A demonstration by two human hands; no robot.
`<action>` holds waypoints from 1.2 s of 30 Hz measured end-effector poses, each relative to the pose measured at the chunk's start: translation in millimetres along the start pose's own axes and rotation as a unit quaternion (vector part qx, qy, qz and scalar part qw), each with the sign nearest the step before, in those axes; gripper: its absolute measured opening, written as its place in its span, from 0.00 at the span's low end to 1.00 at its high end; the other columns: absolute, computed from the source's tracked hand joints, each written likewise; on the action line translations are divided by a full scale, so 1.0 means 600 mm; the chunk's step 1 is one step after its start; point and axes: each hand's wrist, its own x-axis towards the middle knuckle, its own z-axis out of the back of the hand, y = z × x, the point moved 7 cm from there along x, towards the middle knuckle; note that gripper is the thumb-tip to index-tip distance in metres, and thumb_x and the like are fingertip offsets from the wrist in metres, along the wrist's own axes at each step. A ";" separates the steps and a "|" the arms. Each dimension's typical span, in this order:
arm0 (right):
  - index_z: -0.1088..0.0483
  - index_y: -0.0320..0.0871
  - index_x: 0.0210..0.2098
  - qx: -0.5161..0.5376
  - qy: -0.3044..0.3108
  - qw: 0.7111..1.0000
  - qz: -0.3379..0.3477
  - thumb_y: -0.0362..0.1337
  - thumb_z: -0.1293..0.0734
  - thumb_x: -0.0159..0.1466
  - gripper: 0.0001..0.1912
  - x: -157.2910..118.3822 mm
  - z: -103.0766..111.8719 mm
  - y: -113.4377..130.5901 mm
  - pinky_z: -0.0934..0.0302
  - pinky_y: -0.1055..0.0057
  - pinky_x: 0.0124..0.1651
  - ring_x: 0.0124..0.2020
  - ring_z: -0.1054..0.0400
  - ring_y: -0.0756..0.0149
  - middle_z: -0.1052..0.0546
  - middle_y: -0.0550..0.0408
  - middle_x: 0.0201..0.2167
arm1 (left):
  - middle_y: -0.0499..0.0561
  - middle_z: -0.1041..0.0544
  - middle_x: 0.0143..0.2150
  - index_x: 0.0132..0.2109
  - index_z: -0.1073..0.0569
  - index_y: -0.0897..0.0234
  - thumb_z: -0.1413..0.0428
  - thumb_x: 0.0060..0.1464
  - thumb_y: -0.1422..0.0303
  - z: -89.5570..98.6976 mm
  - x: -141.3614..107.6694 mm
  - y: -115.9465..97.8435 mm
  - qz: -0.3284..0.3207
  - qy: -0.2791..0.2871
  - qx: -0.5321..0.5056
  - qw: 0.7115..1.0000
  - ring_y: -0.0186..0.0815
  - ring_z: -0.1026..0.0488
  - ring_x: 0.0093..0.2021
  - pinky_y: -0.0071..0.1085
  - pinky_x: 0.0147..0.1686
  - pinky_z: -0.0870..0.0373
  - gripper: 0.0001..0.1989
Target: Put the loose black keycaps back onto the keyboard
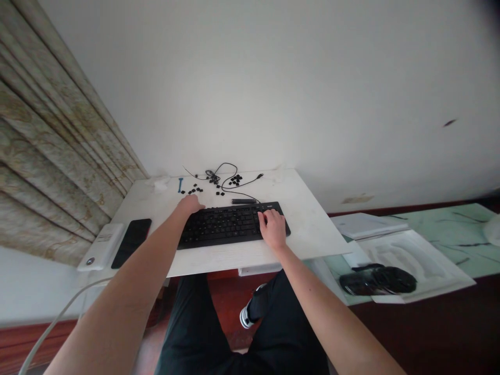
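Observation:
A black keyboard (224, 225) lies near the front edge of the white table. My left hand (190, 203) is at its upper left corner, fingers curled together and pointing right; whatever is between the fingertips is hidden. Over the right end of the keyboard rests my right hand (273, 229), thumb apart from the fingers. Behind the keyboard, several loose black keycaps (236, 180) are scattered, with more keycaps (198, 189) just beyond my left hand. A small blue tool (180, 185) stands out among them.
The keyboard's black cable (230, 188) loops along the back by the wall. A dark bar (244, 201) lies behind the keyboard. At left are a black phone (132, 242) and a white box (102, 245). An open white box (410, 260) and a black bundle (377, 281) sit lower right.

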 end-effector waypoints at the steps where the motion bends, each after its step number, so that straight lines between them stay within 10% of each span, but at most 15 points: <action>1: 0.33 0.44 0.30 -0.001 -0.002 1.000 0.001 0.43 0.45 0.72 0.18 0.000 0.000 0.000 0.49 0.65 0.42 0.37 0.35 0.59 0.27 0.49 0.31 | 0.68 0.21 0.48 0.48 0.23 0.67 0.38 0.49 0.56 0.001 0.004 -0.004 -0.002 -0.001 0.001 1.000 0.53 0.25 0.53 0.37 0.47 0.29 0.23; 29: 0.32 0.43 0.29 0.016 -0.016 1.000 0.002 0.43 0.45 0.73 0.20 0.001 0.002 0.002 0.48 0.65 0.43 0.36 0.34 0.60 0.27 0.49 0.31 | 0.60 0.22 0.49 0.49 0.24 0.65 0.47 0.53 0.78 0.035 -0.038 -0.047 -0.048 -0.109 -0.233 0.965 0.46 0.27 0.54 0.44 0.56 0.32 0.17; 32: 0.32 0.43 0.29 0.020 -0.021 1.000 0.001 0.43 0.45 0.73 0.20 0.000 0.002 0.002 0.48 0.65 0.43 0.36 0.34 0.60 0.27 0.49 0.31 | 0.57 0.23 0.50 0.56 0.29 0.65 0.47 0.57 0.73 0.029 -0.065 -0.062 -0.090 -0.108 -0.391 0.910 0.38 0.25 0.49 0.38 0.51 0.27 0.19; 36: 0.32 0.43 0.29 0.030 -0.025 0.999 0.003 0.43 0.45 0.72 0.19 0.000 0.004 0.001 0.48 0.65 0.43 0.35 0.35 0.60 0.27 0.49 0.30 | 0.56 0.24 0.52 0.57 0.31 0.61 0.42 0.56 0.69 -0.002 -0.135 -0.084 -0.156 -0.050 -0.723 0.671 0.38 0.24 0.50 0.39 0.51 0.26 0.21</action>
